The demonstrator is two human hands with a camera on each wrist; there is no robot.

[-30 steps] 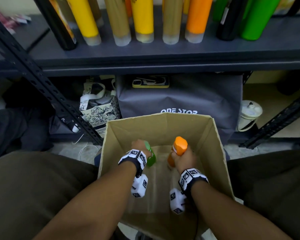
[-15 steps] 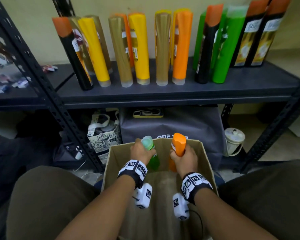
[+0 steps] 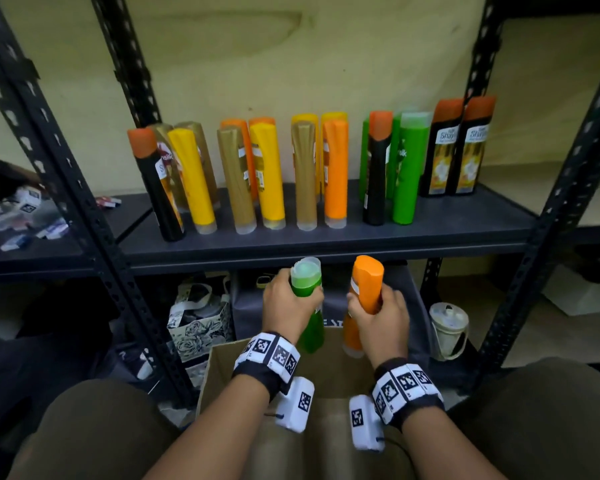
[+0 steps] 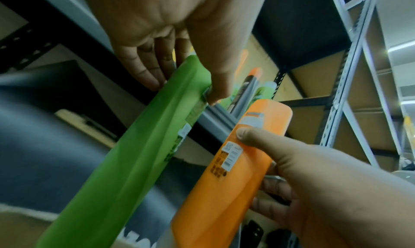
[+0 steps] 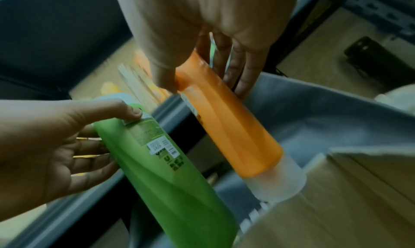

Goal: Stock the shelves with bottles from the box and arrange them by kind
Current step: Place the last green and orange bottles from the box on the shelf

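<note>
My left hand (image 3: 288, 308) grips a green bottle (image 3: 309, 306), fingers and thumb wrapped round its upper part (image 4: 186, 84). An orange bottle (image 3: 364, 292) with a clear cap at its lower end (image 5: 276, 180) is gripped by my right hand (image 3: 378, 313). Both bottles hang above the far edge of the cardboard box (image 3: 222, 368), just below the front edge of the dark shelf (image 3: 326, 244). On that shelf stand several bottles: black ones with orange tops, gold, yellow, orange and green ones (image 3: 406, 168).
Black perforated uprights (image 3: 66, 202) frame the shelf left and right. Under the shelf sit a grey bag (image 3: 250, 306), a patterned bag (image 3: 198, 323) and a white lidded jar (image 3: 449, 327). A neighbouring shelf at the left holds small packets (image 3: 25, 233).
Both hands have lifted the green and orange bottles out of the box, up toward the shelf's front edge. My head has tilted up, bringing the whole shelf into view.
</note>
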